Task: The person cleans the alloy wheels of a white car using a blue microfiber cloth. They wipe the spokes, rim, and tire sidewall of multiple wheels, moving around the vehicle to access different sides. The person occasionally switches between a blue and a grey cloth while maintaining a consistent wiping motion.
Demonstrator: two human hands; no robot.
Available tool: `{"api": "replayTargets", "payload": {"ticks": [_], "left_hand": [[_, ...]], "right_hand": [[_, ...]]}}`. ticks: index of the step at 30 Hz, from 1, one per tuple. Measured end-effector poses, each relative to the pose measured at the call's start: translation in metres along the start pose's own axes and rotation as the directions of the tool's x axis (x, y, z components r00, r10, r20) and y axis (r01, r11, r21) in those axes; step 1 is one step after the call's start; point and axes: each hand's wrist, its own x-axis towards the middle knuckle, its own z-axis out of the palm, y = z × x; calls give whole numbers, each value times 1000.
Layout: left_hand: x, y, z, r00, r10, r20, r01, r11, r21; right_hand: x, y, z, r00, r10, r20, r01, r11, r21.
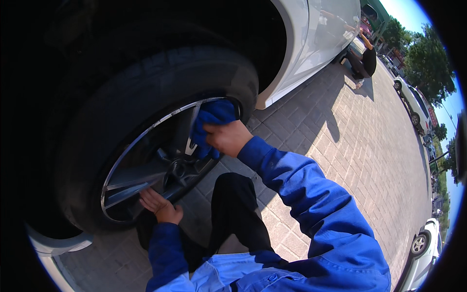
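A car wheel with a dark tyre [157, 84] and a spoked alloy rim [136, 175] fills the left half of the view, inside the wheel arch of a white car [310, 47]. My right hand [228, 138] grips a blue cloth [215, 113] that lies bunched against the upper right spokes and rim edge. Lower on the wheel, my left hand [160, 206] rests with its fingers on a lower spoke and holds nothing visible. The hub [177, 168] shows between the two hands. Both arms wear blue sleeves.
A brick pavement [350, 146] extends to the right, partly shaded by the car. Farther along the car's side, a person in dark clothes [365, 60] crouches with a raised arm at the bodywork. Parked white cars [416, 102] and trees stand at the far right.
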Motion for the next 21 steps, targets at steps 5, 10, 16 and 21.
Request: {"api": "replayTargets", "payload": {"ticks": [5, 10, 16, 21], "left_hand": [[1, -1, 2, 994, -46, 98, 46, 999, -1], [2, 4, 2, 1000, -8, -1, 8, 1000, -5], [3, 3, 5, 1000, -13, -15, 12, 999, -52], [3, 2, 8, 999, -8, -35, 8, 1000, 9]], "right_hand": [[-8, -12, 50, 962, 23, -273, -60, 990, -126], [2, -80, 74, 736, 360, -574, -352, 927, 129], [1, -133, 62, 538, 748, -389, -272, 591, 759], [13, -140, 22, 471, 764, -440, -97, 541, 835]]}}
